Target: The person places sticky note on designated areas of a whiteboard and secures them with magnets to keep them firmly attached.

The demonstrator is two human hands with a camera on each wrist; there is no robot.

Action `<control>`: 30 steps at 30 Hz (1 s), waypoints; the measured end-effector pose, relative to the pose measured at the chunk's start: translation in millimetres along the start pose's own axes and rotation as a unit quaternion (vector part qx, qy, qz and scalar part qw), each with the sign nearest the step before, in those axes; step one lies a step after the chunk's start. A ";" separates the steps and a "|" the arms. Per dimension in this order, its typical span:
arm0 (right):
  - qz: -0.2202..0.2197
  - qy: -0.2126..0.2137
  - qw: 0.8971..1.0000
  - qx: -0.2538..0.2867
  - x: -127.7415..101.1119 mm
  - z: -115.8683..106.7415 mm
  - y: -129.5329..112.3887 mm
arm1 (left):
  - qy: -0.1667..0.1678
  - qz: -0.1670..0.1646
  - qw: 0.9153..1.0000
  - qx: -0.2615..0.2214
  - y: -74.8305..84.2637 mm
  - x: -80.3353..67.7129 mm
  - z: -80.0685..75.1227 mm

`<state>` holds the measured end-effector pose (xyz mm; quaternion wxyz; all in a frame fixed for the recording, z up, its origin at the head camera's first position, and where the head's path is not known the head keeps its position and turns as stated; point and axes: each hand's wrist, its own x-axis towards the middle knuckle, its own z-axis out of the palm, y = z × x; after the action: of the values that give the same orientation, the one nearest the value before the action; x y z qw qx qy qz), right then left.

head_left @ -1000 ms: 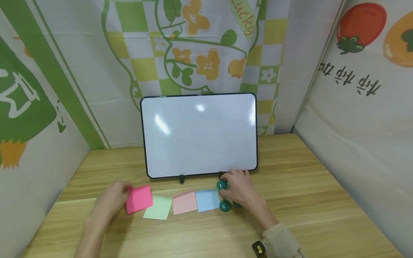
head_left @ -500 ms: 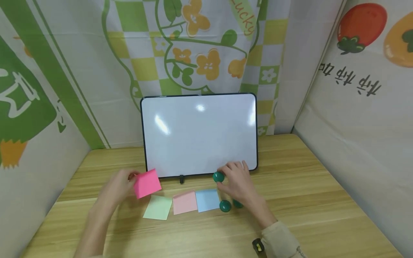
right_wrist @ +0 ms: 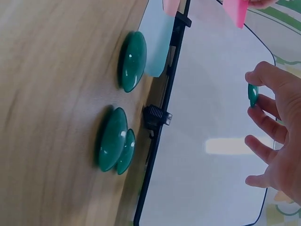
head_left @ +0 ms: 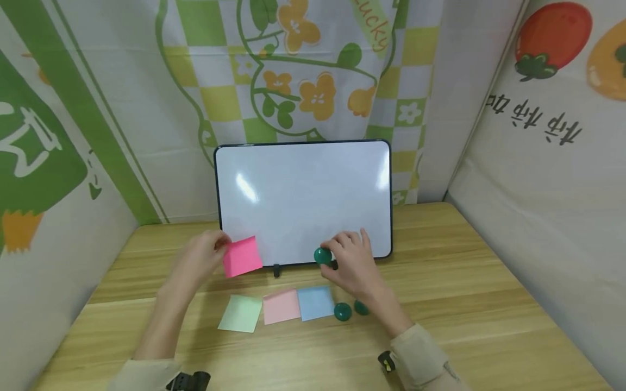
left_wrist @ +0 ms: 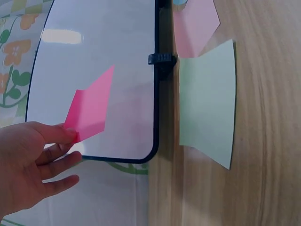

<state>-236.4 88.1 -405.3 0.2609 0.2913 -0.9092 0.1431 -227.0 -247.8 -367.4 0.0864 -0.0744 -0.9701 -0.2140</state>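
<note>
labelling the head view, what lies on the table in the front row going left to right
green note → pale pink note → blue note → green magnet → second green magnet, partly behind the right wrist.

— What lies on the worktop (head_left: 464, 282)?
— A pale green note (head_left: 240, 313), a light pink note (head_left: 281, 306) and a blue note (head_left: 315, 302) in a row, two green magnets (head_left: 351, 310) just beside the blue one.
— Behind?
— Patterned cloth backdrop (head_left: 293, 70).

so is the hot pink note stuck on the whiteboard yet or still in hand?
In hand. The left hand pinches the pink note by one edge, in front of the whiteboard; whether it touches the board, cannot tell.
</note>
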 end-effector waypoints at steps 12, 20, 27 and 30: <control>-0.023 0.012 1.000 -0.011 19.6 -1.0 -7.4 | 0.006 0.014 1.000 0.011 12.8 20.1 -0.9; -0.014 0.008 1.000 0.003 29.8 -0.8 -7.3 | 0.017 0.029 0.999 0.019 24.2 36.7 3.4; -0.029 0.031 0.999 0.013 43.5 -0.5 -15.8 | 0.040 0.045 0.998 0.033 27.5 49.0 -0.3; -0.046 0.042 0.998 0.017 52.5 -0.1 -22.9 | 0.056 0.048 0.996 0.040 25.5 50.6 -4.3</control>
<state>-258.9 46.3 -373.5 0.3005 0.3307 -0.8804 0.1587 -271.1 -221.3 -343.2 0.1540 -0.1056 -0.9668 -0.1742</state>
